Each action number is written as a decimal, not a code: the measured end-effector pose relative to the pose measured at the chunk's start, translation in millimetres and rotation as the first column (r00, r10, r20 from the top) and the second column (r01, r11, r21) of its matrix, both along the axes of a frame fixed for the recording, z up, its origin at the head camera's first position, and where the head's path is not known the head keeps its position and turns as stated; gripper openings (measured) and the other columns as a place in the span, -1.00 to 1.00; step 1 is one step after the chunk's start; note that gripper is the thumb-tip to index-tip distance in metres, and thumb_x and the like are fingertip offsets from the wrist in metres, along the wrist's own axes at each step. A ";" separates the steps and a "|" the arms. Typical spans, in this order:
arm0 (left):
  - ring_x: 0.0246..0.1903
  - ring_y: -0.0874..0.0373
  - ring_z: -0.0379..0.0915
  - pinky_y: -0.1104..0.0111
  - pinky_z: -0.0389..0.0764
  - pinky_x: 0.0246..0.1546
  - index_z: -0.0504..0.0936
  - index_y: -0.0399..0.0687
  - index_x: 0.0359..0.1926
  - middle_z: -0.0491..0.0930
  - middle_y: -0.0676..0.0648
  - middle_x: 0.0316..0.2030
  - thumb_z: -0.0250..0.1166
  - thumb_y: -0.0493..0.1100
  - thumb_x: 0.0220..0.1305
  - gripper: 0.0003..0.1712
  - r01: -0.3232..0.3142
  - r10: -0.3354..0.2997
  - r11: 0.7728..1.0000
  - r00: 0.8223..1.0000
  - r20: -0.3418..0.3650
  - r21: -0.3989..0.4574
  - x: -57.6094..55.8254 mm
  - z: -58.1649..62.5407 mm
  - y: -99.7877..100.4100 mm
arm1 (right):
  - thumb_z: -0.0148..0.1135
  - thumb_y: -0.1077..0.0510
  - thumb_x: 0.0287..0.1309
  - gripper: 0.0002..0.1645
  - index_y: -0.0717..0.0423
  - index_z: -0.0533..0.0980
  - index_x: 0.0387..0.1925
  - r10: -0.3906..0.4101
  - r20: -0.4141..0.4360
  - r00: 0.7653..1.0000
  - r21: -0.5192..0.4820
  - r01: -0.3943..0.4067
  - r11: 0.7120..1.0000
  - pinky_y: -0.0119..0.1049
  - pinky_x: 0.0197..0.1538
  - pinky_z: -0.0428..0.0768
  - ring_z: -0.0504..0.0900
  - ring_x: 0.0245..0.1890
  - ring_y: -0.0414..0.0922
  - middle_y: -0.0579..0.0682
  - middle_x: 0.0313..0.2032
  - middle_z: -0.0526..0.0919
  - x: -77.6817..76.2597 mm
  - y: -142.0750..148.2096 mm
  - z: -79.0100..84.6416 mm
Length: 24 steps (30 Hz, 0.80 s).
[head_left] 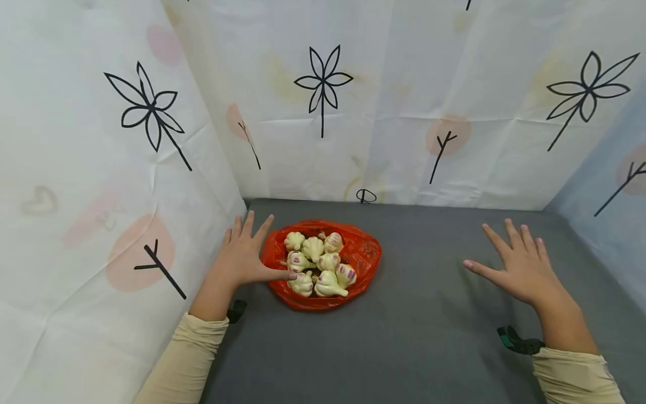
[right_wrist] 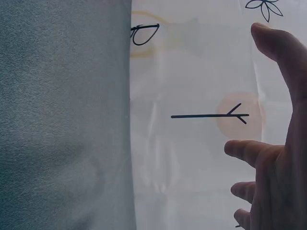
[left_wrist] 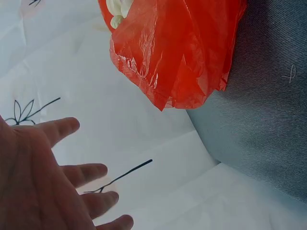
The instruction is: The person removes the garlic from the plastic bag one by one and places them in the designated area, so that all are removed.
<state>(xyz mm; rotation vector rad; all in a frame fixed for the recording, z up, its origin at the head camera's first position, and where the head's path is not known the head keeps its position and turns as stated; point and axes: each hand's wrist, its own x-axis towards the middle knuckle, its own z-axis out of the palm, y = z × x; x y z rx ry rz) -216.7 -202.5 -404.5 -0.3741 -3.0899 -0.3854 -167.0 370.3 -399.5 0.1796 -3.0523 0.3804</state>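
With fingers spread and nothing held in left hand (head_left: 242, 261) or right hand (head_left: 527, 274), best steady the rim of the red bag (head_left: 363, 253) from its left side before lightly lifting any garlic bulbs (head_left: 328, 262) nestled inside, toward the left of the grey table (head_left: 414, 336).

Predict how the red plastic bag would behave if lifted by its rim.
The red plastic bag would probably flop, since its film looks thin and crinkled. Its garlic bulbs might shift or roll, being rounded and unwrapped.
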 end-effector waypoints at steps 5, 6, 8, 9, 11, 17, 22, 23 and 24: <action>0.60 -0.34 0.10 -0.31 0.22 0.52 0.16 0.02 0.69 0.18 -0.29 0.62 0.46 0.53 0.11 0.32 0.065 -0.067 0.992 0.998 0.008 0.112 -1.0 -0.2 -0.2 | 0.21 -0.47 0.38 0.13 0.28 0.26 0.57 -0.003 0.034 0.999 0.028 0.002 1.000 0.58 0.27 0.32 0.29 0.43 0.55 0.55 0.50 0.22 -2.8 -2.9 4.4; 0.56 -0.30 0.21 -0.27 0.30 0.49 0.22 -0.02 0.66 0.28 -0.27 0.58 0.47 0.46 0.18 0.22 0.080 -0.082 0.987 0.997 0.011 0.139 -1.2 -0.6 -0.3 | 0.20 -0.47 0.40 0.09 0.32 0.32 0.52 -0.004 0.052 0.999 0.025 0.003 1.000 0.54 0.14 0.44 0.41 0.33 0.53 0.56 0.43 0.33 -3.2 -3.9 5.4; 0.50 -0.24 0.34 -0.21 0.40 0.45 0.34 -0.10 0.59 0.41 -0.23 0.51 0.49 0.33 0.26 0.07 0.099 -0.105 0.975 0.994 0.023 0.197 -0.9 -1.0 -0.7 | 0.15 -0.46 0.44 0.03 0.34 0.38 0.47 -0.009 0.087 0.996 0.007 0.009 1.000 0.43 -0.05 0.56 0.54 0.22 0.47 0.54 0.34 0.45 -3.7 -5.5 6.4; 0.49 -0.23 0.36 -0.20 0.41 0.45 0.38 -0.13 0.56 0.44 -0.23 0.49 0.49 0.29 0.29 0.01 0.104 -0.112 0.970 0.994 0.023 0.218 -1.1 -1.8 -1.3 | 0.14 -0.45 0.46 0.01 0.33 0.39 0.46 -0.012 0.098 0.995 -0.004 0.013 1.000 0.40 -0.09 0.58 0.57 0.20 0.45 0.53 0.32 0.48 -4.0 -6.4 6.7; 0.47 -0.22 0.38 -0.19 0.43 0.44 0.42 -0.15 0.53 0.48 -0.23 0.46 0.49 0.24 0.30 -0.05 0.106 -0.113 0.965 0.993 0.016 0.240 -1.0 -3.8 -2.6 | 0.13 -0.44 0.46 -0.01 0.31 0.41 0.45 -0.015 0.101 0.995 -0.016 0.017 1.000 0.37 -0.13 0.59 0.59 0.17 0.42 0.52 0.31 0.50 -4.8 -8.8 6.2; 0.45 -0.25 0.38 -0.21 0.42 0.44 0.46 -0.18 0.50 0.49 -0.28 0.43 0.48 0.18 0.35 -0.13 0.096 -0.107 0.947 0.994 0.018 0.306 -3.7 -12.6 -8.3 | 0.15 -0.42 0.47 -0.06 0.29 0.45 0.41 -0.002 0.059 0.998 -0.033 0.004 0.999 0.38 -0.12 0.59 0.61 0.14 0.41 0.49 0.28 0.52 -5.3 -17.2 1.3; 0.45 -0.29 0.37 -0.23 0.41 0.43 0.48 -0.23 0.47 0.49 -0.31 0.42 0.48 0.11 0.36 -0.18 0.079 -0.085 0.923 0.996 -0.001 0.377 -11.1 -16.4 -10.9 | 0.24 -0.28 0.49 -0.24 0.24 0.52 0.36 0.021 -0.077 0.997 -0.103 -0.029 0.994 0.38 -0.10 0.58 0.64 0.11 0.35 0.39 0.24 0.59 -4.1 -27.4 -4.6; 0.45 -0.29 0.37 -0.23 0.41 0.43 0.48 -0.23 0.47 0.49 -0.31 0.42 0.48 0.11 0.37 -0.18 0.074 -0.079 0.919 0.997 -0.003 0.387 -12.4 -16.7 -11.0 | 0.26 -0.25 0.48 -0.27 0.23 0.53 0.35 0.024 -0.109 0.994 -0.119 -0.037 0.992 0.38 -0.09 0.58 0.65 0.11 0.33 0.37 0.24 0.60 -4.2 -30.2 -6.1; 0.46 -0.29 0.36 -0.23 0.41 0.44 0.48 -0.22 0.47 0.48 -0.30 0.43 0.48 0.11 0.36 -0.18 0.064 -0.069 0.916 0.998 0.000 0.396 -13.4 -16.9 -11.1 | 0.27 -0.21 0.48 -0.31 0.22 0.54 0.34 0.025 -0.137 0.990 -0.134 -0.044 0.990 0.38 -0.08 0.58 0.65 0.11 0.32 0.35 0.23 0.61 -4.6 -33.2 -7.4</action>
